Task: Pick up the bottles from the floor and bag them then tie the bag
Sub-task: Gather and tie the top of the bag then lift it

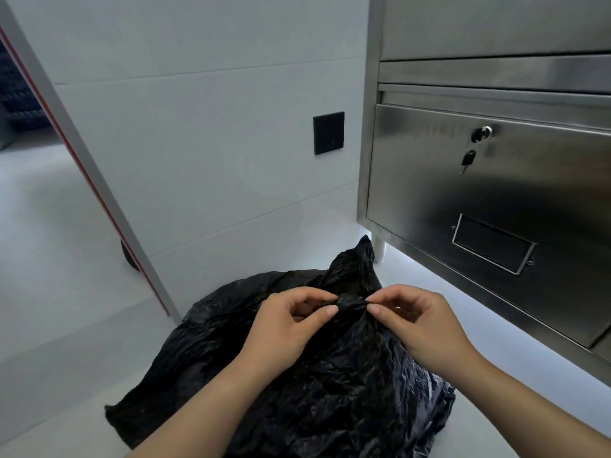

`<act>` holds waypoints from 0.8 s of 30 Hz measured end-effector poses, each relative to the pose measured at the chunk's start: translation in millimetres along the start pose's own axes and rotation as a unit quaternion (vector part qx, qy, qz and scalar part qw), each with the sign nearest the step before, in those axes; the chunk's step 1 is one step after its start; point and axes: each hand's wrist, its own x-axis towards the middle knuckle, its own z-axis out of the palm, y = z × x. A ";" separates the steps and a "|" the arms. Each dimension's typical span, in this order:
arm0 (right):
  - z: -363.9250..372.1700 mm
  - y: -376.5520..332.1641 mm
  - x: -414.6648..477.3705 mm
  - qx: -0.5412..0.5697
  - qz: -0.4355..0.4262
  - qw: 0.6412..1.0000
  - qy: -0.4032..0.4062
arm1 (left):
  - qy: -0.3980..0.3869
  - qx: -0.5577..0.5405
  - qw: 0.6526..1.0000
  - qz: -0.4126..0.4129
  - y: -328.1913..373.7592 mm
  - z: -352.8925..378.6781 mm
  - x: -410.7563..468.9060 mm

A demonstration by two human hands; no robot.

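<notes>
bag: i see the black bag (297, 391) slumped on the pale floor (66, 325), near the middle of the view, just left of the steel cabinet (496, 209) and in front of the white wall (198, 160).
knot: a small gathered twist of plastic (352, 302) sits at the top of the bag, between my two hands; a loose peak of bag (360, 259) stands up just beyond it, on the far side.
left hand: my left hand (291, 325) is closed in a pinch, thumb and fingers gripping the left end of the twist.
right hand: my right hand (416, 322) is closed the same way, pinching the right end of the twist.
key relation: the twist runs left to right, straight between the two pinches, and both hands are touching it, neither one nearer; i judge the coming pull goes outward along that axis.
look of the bag: thin, crinkled, glossy black film, bulging low and wide; something paler shows through at the near right edge (433, 391), though i cannot tell what.
bottles: none lie loose on the floor that i can see, so i judge they are inside.
stage: tying, nearly finished by my reading.
</notes>
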 end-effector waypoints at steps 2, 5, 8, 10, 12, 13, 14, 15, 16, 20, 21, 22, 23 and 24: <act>2.2 -0.7 -1.1 -0.048 -0.013 0.999 0.004 | 0.024 0.007 1.000 0.002 -2.2 -0.2 -0.7; 8.4 -4.7 -1.0 -0.098 -0.044 0.994 0.011 | 0.051 0.012 0.998 0.020 -2.0 -5.6 -2.3; 26.8 -11.7 4.0 -0.015 -0.038 0.998 -0.045 | 0.048 0.020 0.997 0.051 0.9 -11.6 -5.7; 42.3 -14.4 7.7 0.038 -0.026 0.994 -0.099 | 0.053 0.019 0.995 0.085 3.3 -15.3 -7.8; 56.6 -15.0 9.6 0.036 -0.016 0.989 -0.144 | 0.060 0.023 0.992 0.109 4.3 -19.8 -9.4; 62.9 -14.0 9.4 0.030 -0.019 0.986 -0.161 | 0.061 0.025 0.991 0.112 4.4 -22.5 -9.9; 68.6 -12.1 8.6 0.025 -0.025 0.985 -0.171 | 0.063 0.031 0.991 0.112 4.2 -26.1 -10.3; 73.1 -9.6 7.4 0.023 -0.028 0.984 -0.176 | 0.066 0.043 0.990 0.113 3.3 -30.3 -10.6; 76.4 -6.9 6.0 0.026 -0.027 0.984 -0.176 | 0.068 0.059 0.989 0.114 1.9 -35.3 -10.8; 75.6 -0.4 7.5 0.056 0.015 0.990 -0.132 | 0.067 0.076 0.992 0.080 -9.1 -52.6 -11.4; 72.9 -1.4 9.4 0.052 0.018 0.991 -0.121 | 0.070 0.073 0.993 0.069 -12.4 -54.1 -11.6; 70.1 -2.9 11.2 0.047 0.016 0.992 -0.112 | 0.076 0.069 0.993 0.057 -15.5 -54.1 -11.6; 67.7 -4.3 12.5 0.043 0.012 0.994 -0.101 | 0.081 0.064 0.994 0.043 -17.9 -52.9 -11.2; 66.0 -5.1 12.9 0.037 0.008 0.995 -0.088 | 0.081 0.058 0.995 0.028 -19.6 -51.1 -10.7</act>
